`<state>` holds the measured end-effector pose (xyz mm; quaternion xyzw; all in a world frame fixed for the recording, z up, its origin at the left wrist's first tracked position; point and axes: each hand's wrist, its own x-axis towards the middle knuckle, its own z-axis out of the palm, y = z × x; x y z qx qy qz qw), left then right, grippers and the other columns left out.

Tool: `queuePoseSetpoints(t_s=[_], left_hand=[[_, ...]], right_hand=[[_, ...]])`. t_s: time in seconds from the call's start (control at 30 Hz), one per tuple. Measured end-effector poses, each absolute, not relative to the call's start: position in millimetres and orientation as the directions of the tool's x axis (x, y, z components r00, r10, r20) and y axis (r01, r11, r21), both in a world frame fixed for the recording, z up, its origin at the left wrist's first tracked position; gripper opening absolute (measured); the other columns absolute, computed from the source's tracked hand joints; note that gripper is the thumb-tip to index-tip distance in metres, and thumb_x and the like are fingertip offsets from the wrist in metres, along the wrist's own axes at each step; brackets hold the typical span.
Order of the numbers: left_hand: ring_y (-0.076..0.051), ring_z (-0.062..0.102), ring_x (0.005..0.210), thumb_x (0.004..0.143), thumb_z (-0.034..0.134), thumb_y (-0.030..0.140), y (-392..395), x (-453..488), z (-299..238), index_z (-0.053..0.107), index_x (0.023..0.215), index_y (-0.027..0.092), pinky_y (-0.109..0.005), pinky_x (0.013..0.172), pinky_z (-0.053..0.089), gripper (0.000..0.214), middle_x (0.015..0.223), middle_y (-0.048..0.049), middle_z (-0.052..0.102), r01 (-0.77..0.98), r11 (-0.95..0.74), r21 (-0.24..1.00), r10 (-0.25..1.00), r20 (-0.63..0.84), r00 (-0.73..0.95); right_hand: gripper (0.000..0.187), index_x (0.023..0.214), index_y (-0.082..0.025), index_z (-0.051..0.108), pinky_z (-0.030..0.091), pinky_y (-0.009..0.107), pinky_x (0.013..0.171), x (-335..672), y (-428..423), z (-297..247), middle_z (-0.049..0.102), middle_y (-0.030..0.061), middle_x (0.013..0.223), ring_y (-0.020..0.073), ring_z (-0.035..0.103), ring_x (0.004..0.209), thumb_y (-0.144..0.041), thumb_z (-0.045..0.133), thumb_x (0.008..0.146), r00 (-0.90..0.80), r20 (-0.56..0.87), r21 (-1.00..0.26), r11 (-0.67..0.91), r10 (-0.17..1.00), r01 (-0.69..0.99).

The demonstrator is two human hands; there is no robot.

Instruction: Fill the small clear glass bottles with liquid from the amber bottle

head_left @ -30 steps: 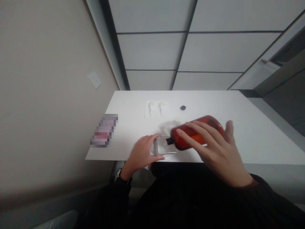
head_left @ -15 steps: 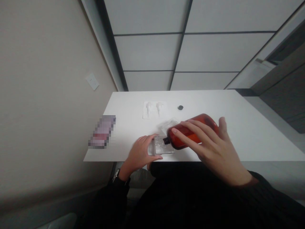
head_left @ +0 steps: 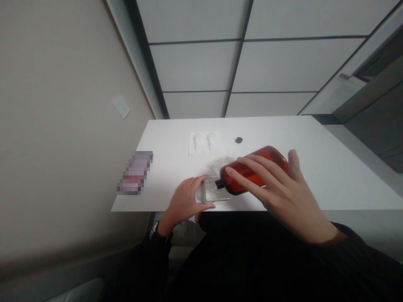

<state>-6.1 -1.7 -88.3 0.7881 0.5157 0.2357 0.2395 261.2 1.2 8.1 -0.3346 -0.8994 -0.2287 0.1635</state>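
The right hand [head_left: 289,201] is gripping a glossy amber-red plastic bottle [head_left: 253,171] from above, with its fingers spread across the bottle's side and its thumb rising beside the far end. The bottle is tilting down to the left, and its short black neck [head_left: 219,183] is pointing just above a clear rectangular plastic container [head_left: 214,191], though the view is not showing whether they are touching. The left hand [head_left: 184,201] is curling around the container's left side, with its fingers resting along the near and far edges. The container is sitting near the front edge of the white table [head_left: 283,184]. A crumpled piece of clear plastic [head_left: 224,162] is lying just behind the bottle, and beyond it a white paper sheet [head_left: 205,142] is carrying two small white pump-shaped pieces [head_left: 203,141]. A small dark round disc [head_left: 239,140] is sitting to their right. A pixelated flat object [head_left: 134,173], too blurred to identify, is lying at the table's left edge. A black wristwatch [head_left: 153,230] is circling the left wrist, and black sleeves [head_left: 346,247] are covering both forearms.
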Motion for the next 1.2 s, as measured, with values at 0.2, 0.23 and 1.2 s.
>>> queuePoseSetpoints(t_s=[0.2,0.23,1.2], left_hand=[[-0.037,0.066,0.124,0.074,0.093,0.042,-1,-5,-88,0.055,0.141,0.019,-0.055,0.11,0.051,0.081,0.135,-0.0149,0.07,0.711,-0.355,0.607,0.926,0.124,0.356],[-0.038,0.066,0.124,0.074,0.094,0.042,-1,-5,-87,0.055,0.141,0.018,-0.055,0.11,0.051,0.081,0.135,-0.0156,0.07,0.714,-0.353,0.604,0.927,0.121,0.356],[-0.037,0.066,0.123,0.075,0.093,0.044,-2,-6,-91,0.054,0.141,0.017,-0.056,0.109,0.052,0.081,0.134,-0.0158,0.07,0.702,-0.376,0.605,0.92,0.152,0.361]], right_hand=[[0.068,0.152,-0.022,0.049,0.034,0.069,0.12,262,2,13,0.065,0.0165,0.146,0.0329,0.06,0.135,0.007,0.048,0.091,-0.735,0.428,0.313,0.677,0.526,0.666],[0.068,0.152,-0.023,0.049,0.034,0.068,0.121,262,2,13,0.065,0.016,0.147,0.0327,0.06,0.135,0.007,0.049,0.091,-0.737,0.424,0.315,0.677,0.526,0.665],[0.065,0.151,-0.019,0.05,0.037,0.067,0.117,259,6,22,0.066,0.0186,0.143,0.0359,0.059,0.133,0.005,0.048,0.091,-0.771,0.384,0.346,0.696,0.507,0.63]])
